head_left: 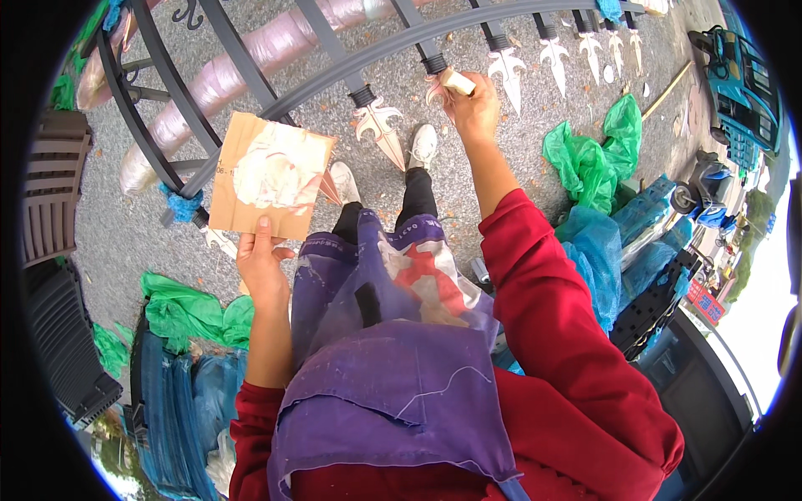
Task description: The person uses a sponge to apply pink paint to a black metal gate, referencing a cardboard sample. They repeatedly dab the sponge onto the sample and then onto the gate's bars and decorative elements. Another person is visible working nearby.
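My left hand grips the lower edge of a flat cardboard piece, thumb on top. A pale pinkish, wet-looking smear covers the cardboard's middle. Farther up, my right hand pinches a small cream-coloured block, perhaps a sponge. The block is at a spear-shaped finial on the dark grey metal fence panel, and the hand hides most of that finial. To its left, another spear finial has a pale pinkish coat; to its right, a whitish finial stands in a row with several more.
Pink plastic-wrapped lengths lie beneath the panel. Green plastic sheeting and blue-wrapped bundles are at right, with more blue-wrapped pieces at lower left. Brown slatted panels stand at left. A scooter and a teal vehicle are far right.
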### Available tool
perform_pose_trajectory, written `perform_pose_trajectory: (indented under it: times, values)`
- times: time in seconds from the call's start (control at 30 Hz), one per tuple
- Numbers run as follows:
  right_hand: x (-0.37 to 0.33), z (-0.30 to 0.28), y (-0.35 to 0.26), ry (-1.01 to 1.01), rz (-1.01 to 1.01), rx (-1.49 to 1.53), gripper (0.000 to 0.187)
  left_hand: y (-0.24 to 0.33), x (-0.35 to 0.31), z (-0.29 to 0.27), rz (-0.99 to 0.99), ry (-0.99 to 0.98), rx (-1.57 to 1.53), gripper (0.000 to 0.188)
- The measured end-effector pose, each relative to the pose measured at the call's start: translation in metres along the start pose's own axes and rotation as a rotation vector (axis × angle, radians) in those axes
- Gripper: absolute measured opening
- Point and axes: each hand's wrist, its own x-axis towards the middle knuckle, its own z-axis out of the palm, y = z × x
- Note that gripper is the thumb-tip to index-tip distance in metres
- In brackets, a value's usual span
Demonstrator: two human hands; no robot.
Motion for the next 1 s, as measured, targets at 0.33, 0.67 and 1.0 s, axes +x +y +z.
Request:
perform_pose_trajectory:
  times: [0.33,0.67,1.0]
  values:
    - [-0.006,-0.007,-0.020,-0.077,0.361,0.127,0.018,-0.006,-0.002,-0.003,-0.017,0.020,-0.019,0.027]
    - [-0.003,-0.004,-0.007,0.004,0.118,-0.099,0.017,0.000,0.000,-0.008,0.009,0.027,-0.018,0.025]
    - [-0.041,-0.015,-0.027,-0.084,-0.199,-0.183,0.031,0.000,0.001,-0.008,0.008,0.007,-0.029,0.025]
